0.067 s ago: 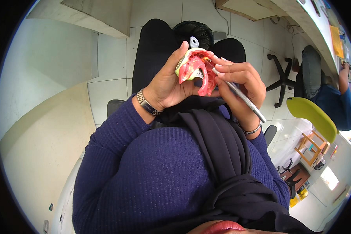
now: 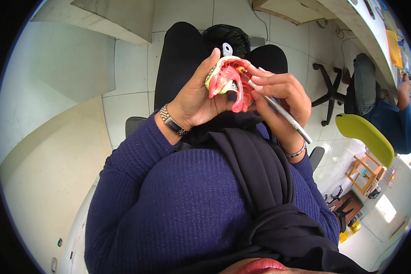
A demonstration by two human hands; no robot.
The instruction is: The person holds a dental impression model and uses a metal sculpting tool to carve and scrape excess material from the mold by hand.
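My left hand [image 2: 194, 102] is wrapped round the side of a dental model [image 2: 226, 80], thumb up along its edge. Glossy pink-red, wax-like material covers much of the model over a pale yellow-green base, and grey metal shows at its side and centre. A grey tab with a hole [image 2: 227, 49] shows just beyond its far edge. In my right hand [image 2: 288, 93], a slim silver pen-like tool [image 2: 287, 117] is pinched, its thin tip pointing into the model near a small yellow-orange spot. My right fingertips are close against the model's right side; the exact contact is hidden.
The model is held above my lap, between my black-clad knees. A dark bag-lined bin [image 2: 228, 36] stands beyond it on the tiled floor. To the right are a lime-green chair back [image 2: 366, 139], a black chair base [image 2: 329, 96], and a seated person in blue [image 2: 390, 125] by a bench.
My hands, the model and the tool hold the same place. The person in blue at the right has shifted slightly.
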